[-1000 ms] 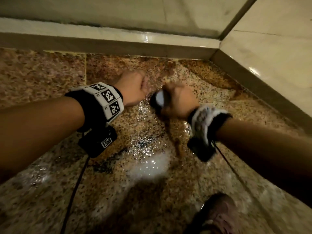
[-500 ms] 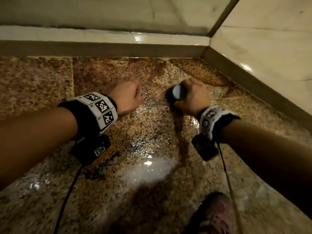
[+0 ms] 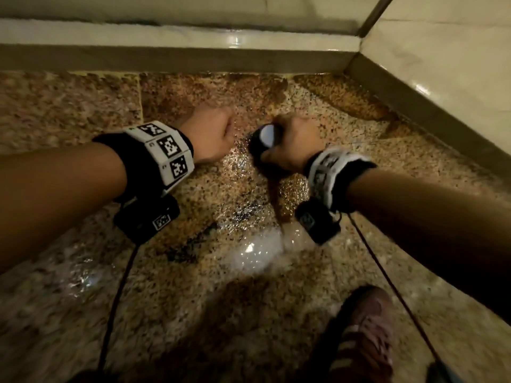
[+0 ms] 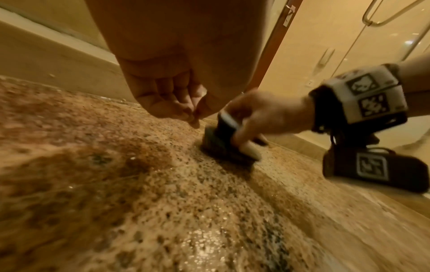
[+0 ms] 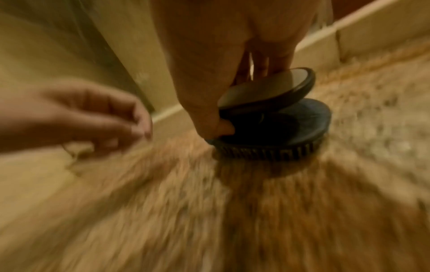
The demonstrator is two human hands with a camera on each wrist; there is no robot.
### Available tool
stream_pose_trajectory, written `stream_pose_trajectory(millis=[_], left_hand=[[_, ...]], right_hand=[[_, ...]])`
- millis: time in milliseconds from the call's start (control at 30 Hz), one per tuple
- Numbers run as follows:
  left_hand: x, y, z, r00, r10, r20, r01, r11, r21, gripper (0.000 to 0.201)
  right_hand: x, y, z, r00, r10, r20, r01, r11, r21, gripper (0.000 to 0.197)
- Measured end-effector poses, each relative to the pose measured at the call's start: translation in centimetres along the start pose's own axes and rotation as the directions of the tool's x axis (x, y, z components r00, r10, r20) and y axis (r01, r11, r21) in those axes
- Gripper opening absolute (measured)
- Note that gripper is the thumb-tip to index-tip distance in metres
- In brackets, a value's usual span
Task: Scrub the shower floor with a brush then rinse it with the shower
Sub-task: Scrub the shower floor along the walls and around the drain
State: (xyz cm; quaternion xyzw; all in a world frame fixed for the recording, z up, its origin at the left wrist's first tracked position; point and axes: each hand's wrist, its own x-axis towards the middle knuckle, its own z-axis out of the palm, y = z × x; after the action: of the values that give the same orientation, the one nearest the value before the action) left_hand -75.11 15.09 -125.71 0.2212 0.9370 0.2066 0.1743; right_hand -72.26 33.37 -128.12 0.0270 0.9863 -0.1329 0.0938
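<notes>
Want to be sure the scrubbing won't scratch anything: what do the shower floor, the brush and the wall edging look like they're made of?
Shower floor: speckled brown-and-tan polished stone, probably granite; wet and glossy, with a foam patch.
Brush, gripped by the right hand: dark round body, likely plastic, with a smooth glossy knob; short dark bristles, probably synthetic.
Wall edging: pale glossy tile or marble, with bright reflections.

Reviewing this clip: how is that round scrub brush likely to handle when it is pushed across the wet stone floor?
The brush looks rigid with short stiff bristles, so it should push without flexing. Its wide flat base probably resists tipping. The floor is wet and foamy, so the right hand may slip on the knob.
</notes>
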Motion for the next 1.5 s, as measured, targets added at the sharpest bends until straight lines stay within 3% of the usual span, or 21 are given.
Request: stream_pose_trajectory(millis=[67,167,233,333,467,533,633,733,800,867,933,1033,1133,1200,1267,1333,1500], left_hand=[[-0.4,-0.5,-0.7,1.000,-0.008,-0.017,0.008,1.000,0.005,0.012],[-1.2,-1.4,-2.1,0.998,-0.018,-0.057,0.017,1.000,-0.013,0.012],[-1.9,-2.3,-2.6,0.997,-0.028,-0.069,0.028,1.000,0.004,0.011],[-3.2,-4.2,-2.5,0.996,-0.064,-0.065,0.066,0.997,0.037,0.012],[-4.4,-6.8,-2.2,0.993,-0.108,-0.039,0.111,0.991,0.074,0.009],[-4.6,-7.2,-2.0,0.992,-0.123,-0.030,0.125,0.989,0.076,0.006],[-4.6,-6.1,-1.5,0.998,-0.069,0.005,0.069,0.995,0.075,0.009],[-4.1,-3.9,-0.7,0.999,0.002,0.033,-0.004,0.999,0.047,0.016],[-3.8,-2.5,-0.2,0.998,0.050,0.048,-0.051,0.999,0.003,0.017],[-3.2,-1.6,0.2,0.993,0.095,0.069,-0.094,0.995,-0.023,0.013],[-2.9,-1.0,0.4,0.990,0.117,0.073,-0.115,0.993,-0.035,0.006],[-2.5,-0.8,0.1,0.991,0.123,0.049,-0.121,0.992,-0.032,0.005],[-2.0,-1.0,-0.1,0.991,0.130,0.041,-0.128,0.991,-0.045,0.003],[-1.9,-1.2,0.0,0.990,0.133,0.037,-0.131,0.990,-0.048,0.002],[-1.7,-1.4,0.4,0.990,0.138,0.035,-0.136,0.989,-0.053,0.005],[-1.5,-1.0,1.0,0.990,0.133,0.048,-0.129,0.989,-0.075,0.009],[-1.4,0.4,1.4,0.984,0.156,0.090,-0.147,0.984,-0.100,0.004]], right_hand=[[-3.6,-1.7,1.4,0.984,-0.145,0.105,0.144,0.989,0.014,0.046],[-7.8,-3.4,1.3,0.883,-0.288,0.371,0.312,0.950,-0.004,0.050],[-7.0,-5.0,0.6,0.914,-0.218,0.341,0.232,0.973,-0.001,0.053],[-5.1,-9.1,1.4,0.973,-0.141,0.182,0.116,0.983,0.140,0.062],[-8.5,-15.7,5.6,0.928,-0.209,0.307,0.141,0.963,0.231,0.063],[-9.9,-16.6,7.2,0.911,-0.214,0.352,0.150,0.968,0.201,0.073],[-10.4,-13.4,6.4,0.953,-0.108,0.283,0.042,0.972,0.231,0.059],[-10.3,-6.1,3.6,0.962,0.114,0.248,-0.170,0.961,0.217,0.038],[-10.7,-1.8,1.8,0.939,0.286,0.191,-0.309,0.946,0.098,0.041],[-11.0,-0.4,1.0,0.914,0.377,0.149,-0.385,0.922,0.029,0.048],[-11.0,-2.5,1.3,0.931,0.340,0.136,-0.356,0.927,0.118,0.051],[-10.8,-10.0,3.6,0.961,0.198,0.193,-0.247,0.928,0.278,0.059],[-12.1,-16.3,6.5,0.949,-0.041,0.311,-0.069,0.940,0.334,0.063],[-12.8,-16.4,7.4,0.943,-0.118,0.311,0.018,0.952,0.306,0.062],[-12.9,-13.8,6.9,0.960,-0.053,0.274,-0.037,0.949,0.312,0.058],[-12.8,-9.7,5.6,0.959,0.121,0.255,-0.194,0.939,0.285,0.059],[-13.3,0.7,1.2,0.854,0.487,0.183,-0.512,0.849,0.129,0.056]])
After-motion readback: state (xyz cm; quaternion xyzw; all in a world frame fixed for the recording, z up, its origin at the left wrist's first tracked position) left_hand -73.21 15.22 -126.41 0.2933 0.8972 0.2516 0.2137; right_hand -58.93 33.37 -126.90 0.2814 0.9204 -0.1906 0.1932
